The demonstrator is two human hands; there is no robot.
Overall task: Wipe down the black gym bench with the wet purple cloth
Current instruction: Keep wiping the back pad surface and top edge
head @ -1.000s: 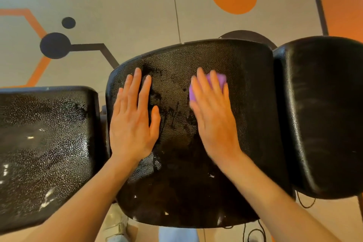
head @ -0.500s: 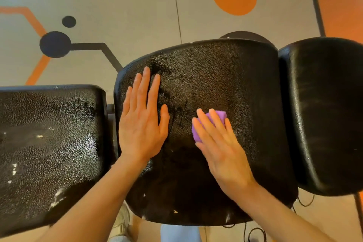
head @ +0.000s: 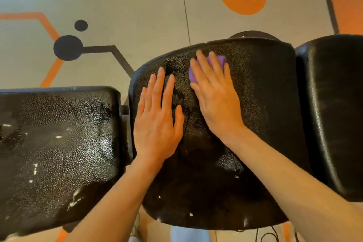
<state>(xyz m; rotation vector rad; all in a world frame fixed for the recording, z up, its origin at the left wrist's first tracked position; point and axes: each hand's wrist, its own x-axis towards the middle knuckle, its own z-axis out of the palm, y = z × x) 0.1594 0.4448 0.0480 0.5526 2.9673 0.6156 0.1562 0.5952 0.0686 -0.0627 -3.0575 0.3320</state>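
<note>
The black gym bench fills the lower view as three textured pads: a left pad [head: 55,139], a middle pad [head: 261,104] and a right pad [head: 334,114]. My right hand [head: 214,94] lies flat with straight fingers on the purple cloth [head: 221,59], pressing it onto the far part of the middle pad. Only the cloth's edges show past my fingers. My left hand [head: 157,122] rests flat on the same pad, just left of the right hand. Wet streaks darken the pad between the two hands.
Beyond the bench is a grey floor [head: 127,6] with orange and black markings. A dark round base [head: 253,34] shows behind the middle pad. Black cables [head: 269,236] lie on the floor under the bench's near edge. White flecks dot the left pad.
My right hand slid the cloth toward me and then pushed it back up to the far part of the middle pad. The left hand stayed flat on the pad.
</note>
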